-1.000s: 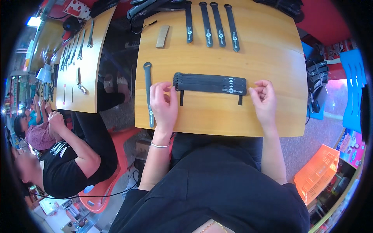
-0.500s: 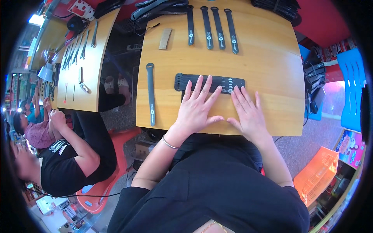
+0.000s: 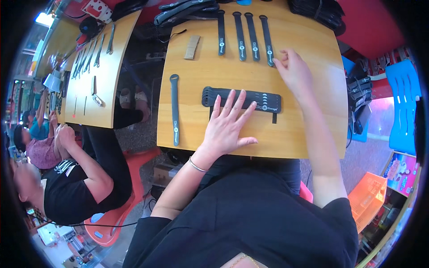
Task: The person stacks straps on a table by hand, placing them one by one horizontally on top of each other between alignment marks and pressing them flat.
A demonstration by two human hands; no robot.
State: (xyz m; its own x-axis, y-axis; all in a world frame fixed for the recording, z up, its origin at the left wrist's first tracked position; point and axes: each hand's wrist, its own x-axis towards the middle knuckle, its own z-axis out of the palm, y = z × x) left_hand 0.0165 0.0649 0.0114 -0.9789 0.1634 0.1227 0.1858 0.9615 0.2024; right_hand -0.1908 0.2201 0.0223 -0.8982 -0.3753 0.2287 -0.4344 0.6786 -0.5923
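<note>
A fanned stack of dark grey straps [image 3: 246, 98] with slotted ends and pale print lies crosswise on the wooden table. My left hand [image 3: 227, 123] is spread flat, its fingertips resting on the stack. Beyond it and to the right, my right hand [image 3: 295, 73] is off the stack, fingers loosely curled and thumb apart, with nothing visible in it. The closest thing to that hand is the lower end of the rightmost strap [image 3: 267, 42] in a far row. Three more straps lie in that row, including a strap [image 3: 252, 38] beside it. A narrow black strip [image 3: 274, 118] pokes out under the stack.
A single strap [image 3: 174, 109] lies along the table's left side. A small tan strip [image 3: 192, 47] sits farther back. Bundles of straps [image 3: 187, 12] are heaped at the far edge. At left, a person [image 3: 76, 187] sits by another table [image 3: 103, 89].
My right hand has lifted off the stack and moved away, up and to the right, toward the far row of straps. The left hand stays on the stack.
</note>
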